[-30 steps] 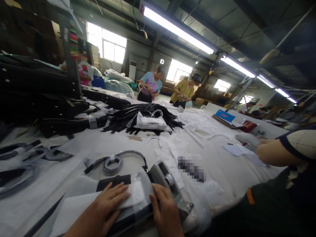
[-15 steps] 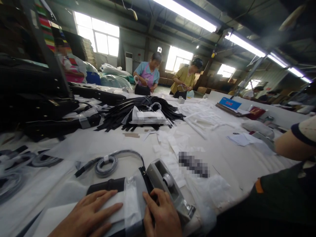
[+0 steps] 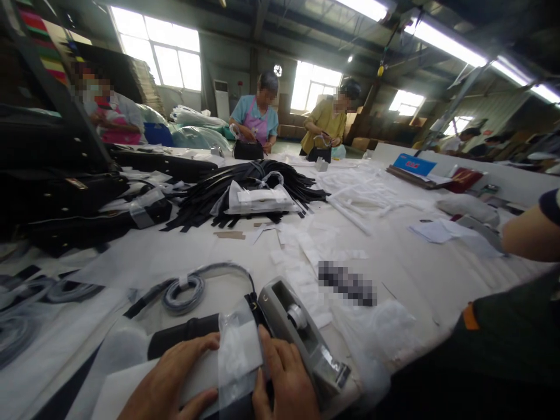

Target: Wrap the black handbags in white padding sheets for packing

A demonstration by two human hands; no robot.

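A black bag (image 3: 184, 335) lies at the front of the table, partly covered by a white wrapping sheet (image 3: 247, 344) and clear film. A black strap runs up from its right end to a bound coil (image 3: 184, 293). My left hand (image 3: 170, 379) rests on the wrapped bag, thumb and forefinger spread apart. At the sheet's right edge, my right hand (image 3: 286, 379) has its fingers bent and thumb tucked in, gripping the wrapping; the exact contact is partly hidden. Just beyond that hand stands a grey tape dispenser (image 3: 301, 332).
Black straps (image 3: 258, 175) are heaped behind, with a wrapped white bundle (image 3: 258, 198) on them. Black bags (image 3: 65, 192) are stacked at left. White scraps (image 3: 301, 245) litter the middle. A person's arm (image 3: 531, 233) is close at right; other people stand across the table.
My left hand has drawn its fingers in from lying flat and shifted right. The white sheet now reaches my right hand. The view has tilted slightly.
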